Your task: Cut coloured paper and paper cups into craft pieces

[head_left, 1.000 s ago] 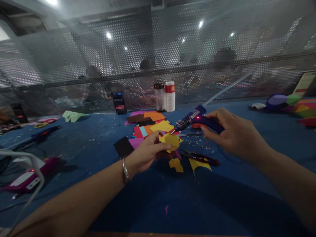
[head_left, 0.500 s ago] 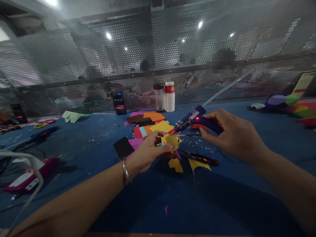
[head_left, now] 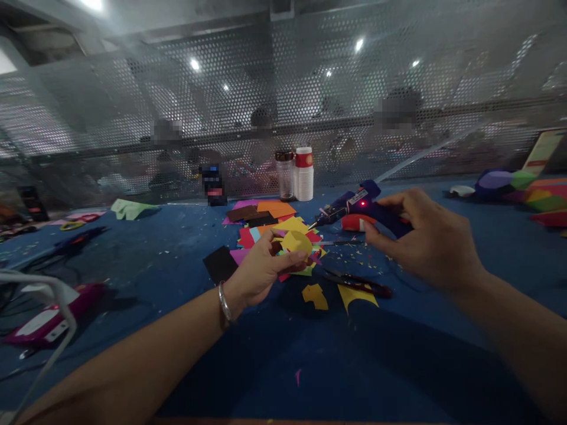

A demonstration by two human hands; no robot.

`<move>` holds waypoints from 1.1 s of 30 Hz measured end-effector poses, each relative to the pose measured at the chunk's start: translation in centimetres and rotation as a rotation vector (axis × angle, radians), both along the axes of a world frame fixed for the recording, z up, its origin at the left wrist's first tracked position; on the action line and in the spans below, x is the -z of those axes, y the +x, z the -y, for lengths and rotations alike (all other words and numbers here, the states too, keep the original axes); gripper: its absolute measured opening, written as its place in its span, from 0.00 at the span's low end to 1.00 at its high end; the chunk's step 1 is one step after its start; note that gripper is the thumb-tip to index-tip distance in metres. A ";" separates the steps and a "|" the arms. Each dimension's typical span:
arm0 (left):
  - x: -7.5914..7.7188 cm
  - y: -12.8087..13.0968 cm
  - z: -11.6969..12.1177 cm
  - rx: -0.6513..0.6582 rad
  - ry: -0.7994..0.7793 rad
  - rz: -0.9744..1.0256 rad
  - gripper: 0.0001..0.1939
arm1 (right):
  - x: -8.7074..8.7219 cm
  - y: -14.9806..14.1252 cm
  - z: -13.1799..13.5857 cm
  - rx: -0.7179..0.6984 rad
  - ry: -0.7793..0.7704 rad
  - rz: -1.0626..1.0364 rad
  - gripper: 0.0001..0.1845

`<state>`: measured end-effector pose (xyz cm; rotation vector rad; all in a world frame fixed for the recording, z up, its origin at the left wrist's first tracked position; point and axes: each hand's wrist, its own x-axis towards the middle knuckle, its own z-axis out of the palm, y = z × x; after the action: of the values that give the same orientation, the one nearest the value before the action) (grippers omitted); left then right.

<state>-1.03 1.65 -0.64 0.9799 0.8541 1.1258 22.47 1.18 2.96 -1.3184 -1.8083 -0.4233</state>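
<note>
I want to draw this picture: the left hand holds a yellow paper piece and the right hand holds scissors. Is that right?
Not quite. The head view shows the right hand holding a dark blue glue gun; the scissors lie untouched. The left hand does hold a yellow paper piece.

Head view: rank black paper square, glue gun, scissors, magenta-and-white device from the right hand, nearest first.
1. Glue gun: in the right hand.
2. Scissors: on the table, just left of that hand.
3. Black paper square: farther left, beyond the left wrist.
4. Magenta-and-white device: far left.
</note>
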 end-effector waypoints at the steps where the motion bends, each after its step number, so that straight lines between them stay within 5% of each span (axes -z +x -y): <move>1: 0.0 0.0 0.0 -0.015 0.008 0.006 0.26 | 0.0 0.0 0.0 -0.002 -0.006 0.004 0.10; 33: -0.4 0.2 0.4 -0.037 0.035 -0.029 0.26 | 0.4 0.5 -0.5 -0.071 -0.010 0.138 0.14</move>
<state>-0.82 1.24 -0.26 1.0146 0.8814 1.1643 22.93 1.66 2.53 -1.2535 -1.9676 -0.4772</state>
